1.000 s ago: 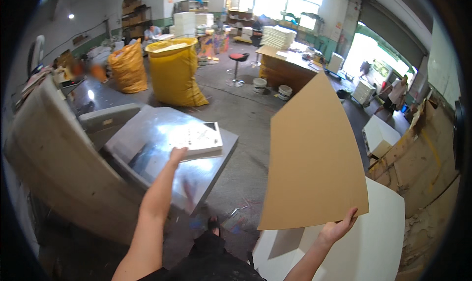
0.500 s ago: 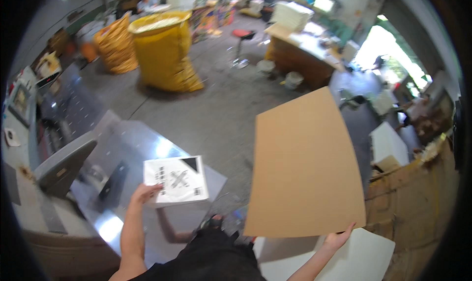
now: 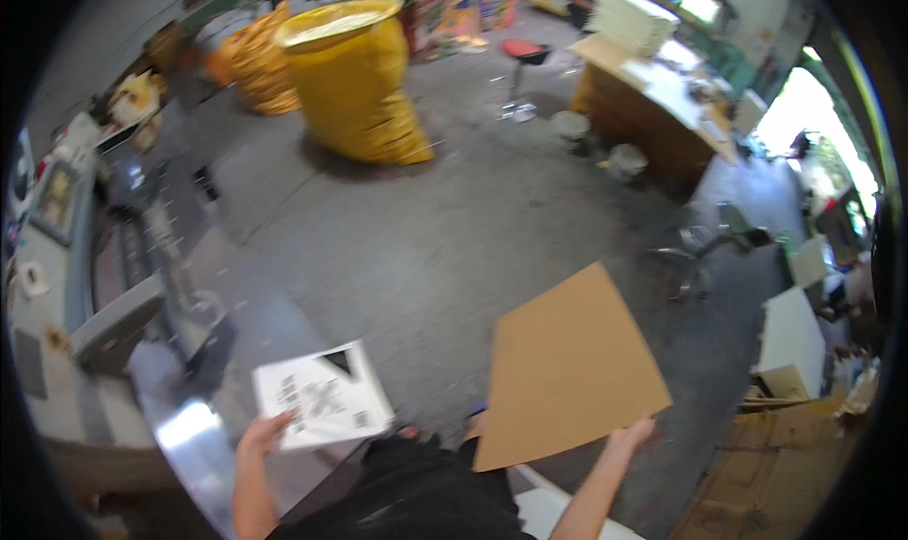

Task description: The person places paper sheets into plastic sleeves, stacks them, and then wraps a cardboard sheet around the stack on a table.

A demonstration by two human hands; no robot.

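My right hand [image 3: 632, 438] grips the lower right edge of a large plain brown cardboard sheet [image 3: 567, 365], which hangs tilted over the concrete floor. My left hand [image 3: 263, 433] holds the near edge of a white printed sheet stack [image 3: 322, 395] with black markings, at the corner of a shiny metal table [image 3: 189, 436]. Both forearms come up from the lower edge, on either side of my dark clothing.
A grey machine [image 3: 104, 256] stands along the left. Big yellow sacks [image 3: 355, 72] sit on the floor ahead. A wooden desk [image 3: 653, 114] with a white stack is far right. White boxes [image 3: 790, 327] and flattened cardboard [image 3: 776, 483] lie at right.
The brown sheet has come down and now lies lower and flatter. My left hand has drawn the white printed stack toward me along the metal table. The view has tipped downward.
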